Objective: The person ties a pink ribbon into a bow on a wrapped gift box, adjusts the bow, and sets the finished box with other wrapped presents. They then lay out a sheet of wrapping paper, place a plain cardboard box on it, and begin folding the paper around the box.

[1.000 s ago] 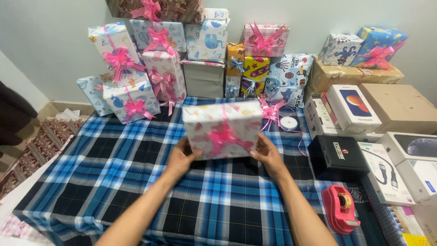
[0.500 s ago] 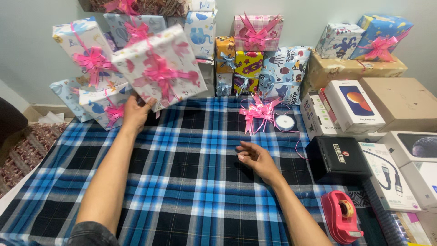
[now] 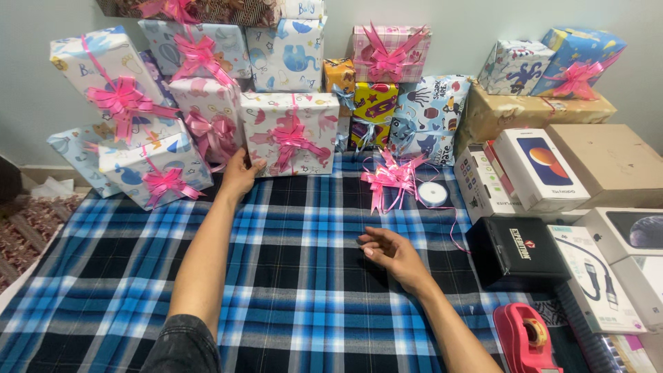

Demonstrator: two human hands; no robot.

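At the back of the blue, black and white plaid cloth (image 3: 290, 276), a wrapped gift box (image 3: 290, 135) stands upright on its edge, its pale paper printed with pink shapes, a pink ribbon crossing its face and a pink bow tied at the middle. It leans in among the other presents, just right of a box (image 3: 204, 110) in similar pink-printed paper with its own bow. One of the hands, the left hand (image 3: 239, 175), rests against the box's lower left corner, fingers curled round its edge. The right hand (image 3: 390, 253) lies well apart on the cloth, palm up, fingers loosely curled and holding nothing. Behind and beside the box the pile holds roughly a dozen more wrapped presents: on the left, three in pale blue balloon paper, two of them with pink bows (image 3: 123, 100); higher up one with elephants (image 3: 286, 55); to the right one pink plaid box with a bow (image 3: 390, 52), one orange, one yellow, and one with sea creatures (image 3: 431, 114). One loose pink bow (image 3: 392, 178) lies on the cloth, a single white ribbon spool (image 3: 433, 194) just beside it. Further right are stacked cardboard cartons and several white product boxes (image 3: 535, 169), one black box (image 3: 516, 250), and one red tape dispenser (image 3: 528, 338) near the bottom edge.
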